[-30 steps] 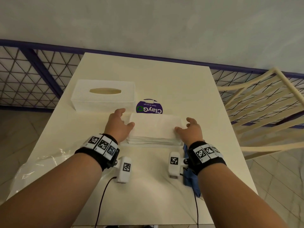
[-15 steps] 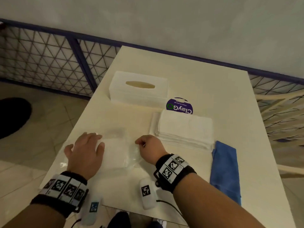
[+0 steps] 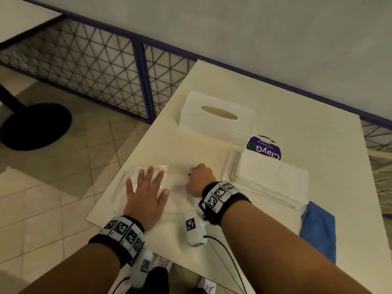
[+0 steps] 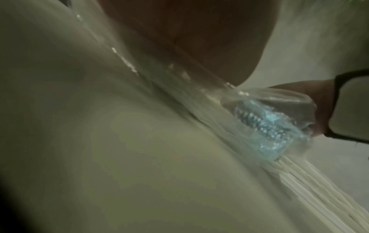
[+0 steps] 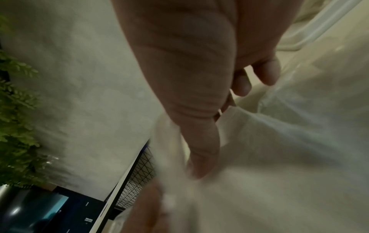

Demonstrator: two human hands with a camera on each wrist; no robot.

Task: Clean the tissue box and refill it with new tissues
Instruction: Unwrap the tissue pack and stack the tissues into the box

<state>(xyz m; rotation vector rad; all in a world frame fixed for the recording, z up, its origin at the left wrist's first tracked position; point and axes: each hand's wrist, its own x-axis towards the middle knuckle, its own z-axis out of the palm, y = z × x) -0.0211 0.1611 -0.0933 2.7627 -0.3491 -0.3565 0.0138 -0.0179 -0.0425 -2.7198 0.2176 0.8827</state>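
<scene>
We are pressing our left hand (image 3: 146, 194), fingers spread flat, on the clear plastic wrapper (image 3: 178, 183) lying at the near left corner of the table (image 3: 275, 98). Our right hand (image 3: 200, 179) is curling its fingers and pinching the wrapper's right edge. The tissue box (image 3: 216, 117) is sitting at the far side, slot showing nothing poking out, so we are judging the refill as not yet done. 1 stack of new tissues (image 3: 273, 183) is waiting unwrapped just right of our right hand, with the blue cloth (image 3: 320, 232) near it. Whether the box is already wiped, we cannot tell.
</scene>
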